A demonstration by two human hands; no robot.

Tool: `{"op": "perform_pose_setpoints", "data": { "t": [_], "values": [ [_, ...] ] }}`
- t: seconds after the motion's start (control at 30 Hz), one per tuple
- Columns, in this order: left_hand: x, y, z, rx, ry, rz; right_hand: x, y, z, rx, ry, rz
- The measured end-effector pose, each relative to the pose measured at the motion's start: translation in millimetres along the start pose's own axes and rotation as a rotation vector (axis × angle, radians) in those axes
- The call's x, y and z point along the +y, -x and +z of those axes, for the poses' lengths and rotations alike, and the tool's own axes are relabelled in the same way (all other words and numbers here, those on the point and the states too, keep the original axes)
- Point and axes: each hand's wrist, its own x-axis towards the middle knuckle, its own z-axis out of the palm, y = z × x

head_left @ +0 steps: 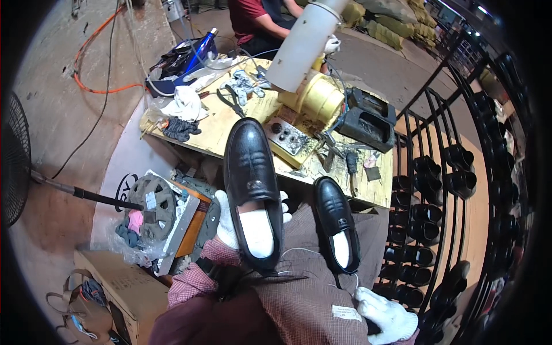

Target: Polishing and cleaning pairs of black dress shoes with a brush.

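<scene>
A black leather loafer (pixel 251 167) with a white insole is held up toe-away, left of the middle. My left hand (pixel 228 221), in a white knit glove, grips it from underneath, thumb on one side and fingertips on the other. A second black loafer (pixel 333 215) rests on the brown cloth (pixel 302 282) over my lap. A thin pale thread (pixel 356 280) runs from near its heel to the fingers of my right hand (pixel 386 315). That hand, also white-gloved, is curled closed low on the right; its fingertips are partly hidden.
Ahead stands a yellow worktable (pixel 215 135) with a yellow machine (pixel 316 100), pliers (pixel 231 102) and a black block (pixel 368 118). Black racks of shoes (pixel 426 213) fill the right. At left are a fan (pixel 16 158) and a cardboard box (pixel 123 290). Another person (pixel 253 26) sits beyond the table.
</scene>
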Motion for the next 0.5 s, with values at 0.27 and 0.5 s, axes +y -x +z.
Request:
{"op": "perform_pose_setpoints", "data": {
  "t": [0.27, 0.5],
  "values": [
    [6, 21, -12, 0.452, -0.392, 0.117, -26, -28, 7, -0.409, -2.851, 0.817],
    [2, 8, -5, 0.4, -0.341, 0.141, -30, -29, -5, -0.061, -2.417, 1.024]
  ]
}}
